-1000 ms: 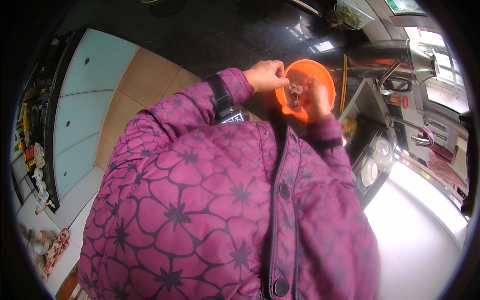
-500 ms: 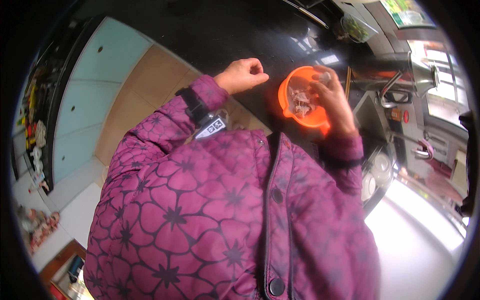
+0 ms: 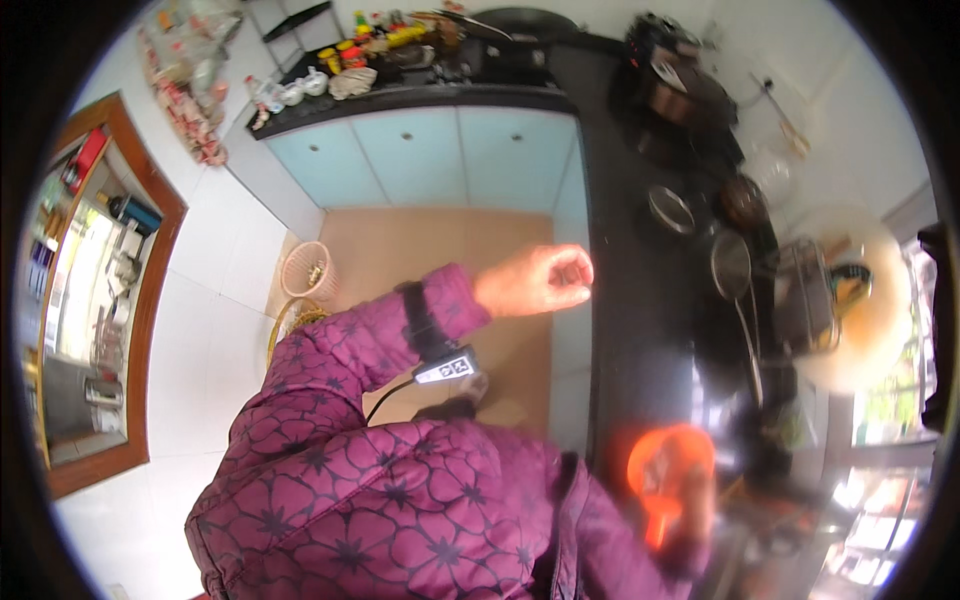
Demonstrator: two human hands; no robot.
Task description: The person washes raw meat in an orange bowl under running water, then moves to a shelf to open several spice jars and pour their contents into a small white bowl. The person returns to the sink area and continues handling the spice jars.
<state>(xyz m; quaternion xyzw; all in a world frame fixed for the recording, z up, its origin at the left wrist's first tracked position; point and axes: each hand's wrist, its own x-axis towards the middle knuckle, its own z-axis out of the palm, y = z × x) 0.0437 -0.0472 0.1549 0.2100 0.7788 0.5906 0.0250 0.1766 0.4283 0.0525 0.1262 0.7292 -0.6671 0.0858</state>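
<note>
My left hand (image 3: pixel 545 282) is held out over the floor by the counter's edge. Its fingers curl round toward the thumb in a ring, and nothing shows in them. At the lower right, an orange plastic bowl (image 3: pixel 640 462) with a handle stands at the dark counter. Some pale, blurred contents (image 3: pixel 660 468) show inside it. Close against the bowl's right side is my right hand (image 3: pixel 697 508), smeared by motion. Whether it grips the bowl or something inside is unclear.
The black counter (image 3: pixel 625 300) runs along the right, with strainers (image 3: pixel 730 265) and a wire rack (image 3: pixel 805 300) on it. A dark cooker (image 3: pixel 690 95) stands at its far end. Pale blue cabinets (image 3: pixel 410 155) line the back. A pink waste basket (image 3: pixel 305 272) sits by the left wall.
My view has swung left, bringing the cabinets and floor into sight. The bowl now appears lower in the picture. My right hand, earlier over the bowl's contents, is now blurred at its side.
</note>
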